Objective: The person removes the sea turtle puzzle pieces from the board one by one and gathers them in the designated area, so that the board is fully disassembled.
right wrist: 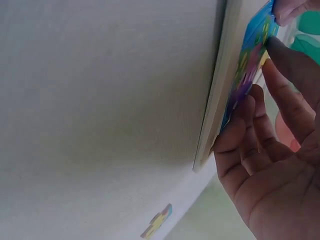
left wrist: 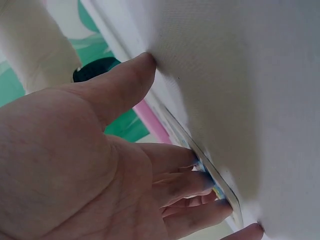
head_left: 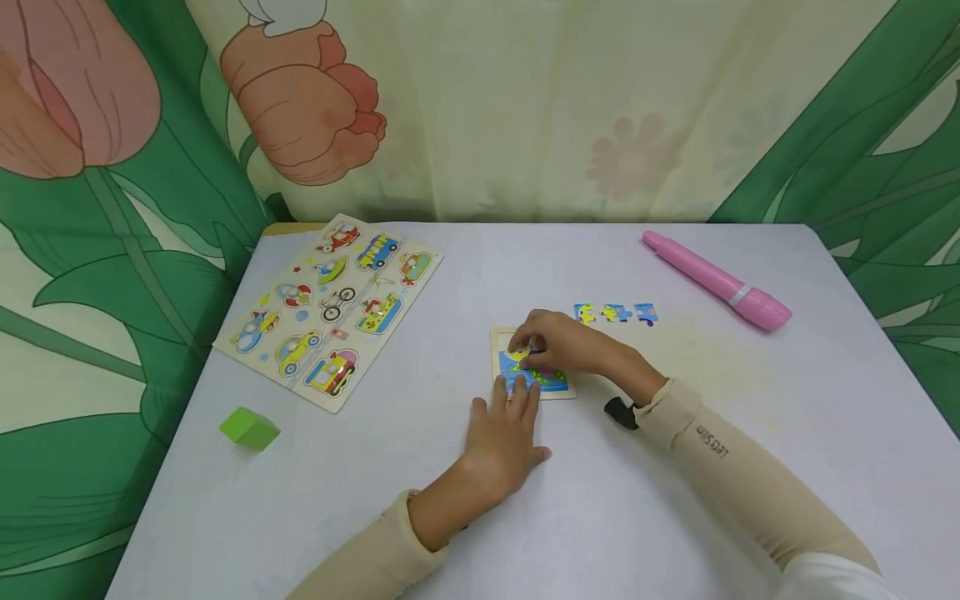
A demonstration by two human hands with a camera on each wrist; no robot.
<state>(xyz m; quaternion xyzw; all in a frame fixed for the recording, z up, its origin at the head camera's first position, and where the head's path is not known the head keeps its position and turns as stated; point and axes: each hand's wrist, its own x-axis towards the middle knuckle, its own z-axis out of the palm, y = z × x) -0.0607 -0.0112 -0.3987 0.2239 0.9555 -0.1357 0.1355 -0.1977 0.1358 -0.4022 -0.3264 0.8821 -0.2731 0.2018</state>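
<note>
A small wooden jigsaw tray [head_left: 496, 360] lies mid-table, its blue picture [head_left: 553, 384] partly filled with pieces. My left hand [head_left: 501, 446] rests its straight fingertips on the tray's near edge, thumb spread out on the table. From the right, my right hand [head_left: 566, 343] reaches over the tray with bent fingers. Its thumb and index finger pinch a yellowish puzzle piece [right wrist: 263, 59] close over the picture, the fingers covering most of it. In the right wrist view the other fingers curl at the tray's rim [right wrist: 212, 117].
Three loose puzzle pieces [head_left: 616, 313] lie in a row behind the tray. A pink marker-shaped stick [head_left: 716, 281] is at the back right. At the left are a vehicle puzzle board [head_left: 330, 312] and a green block [head_left: 251, 428]. A black wrist device [head_left: 621, 412] sits by the right cuff.
</note>
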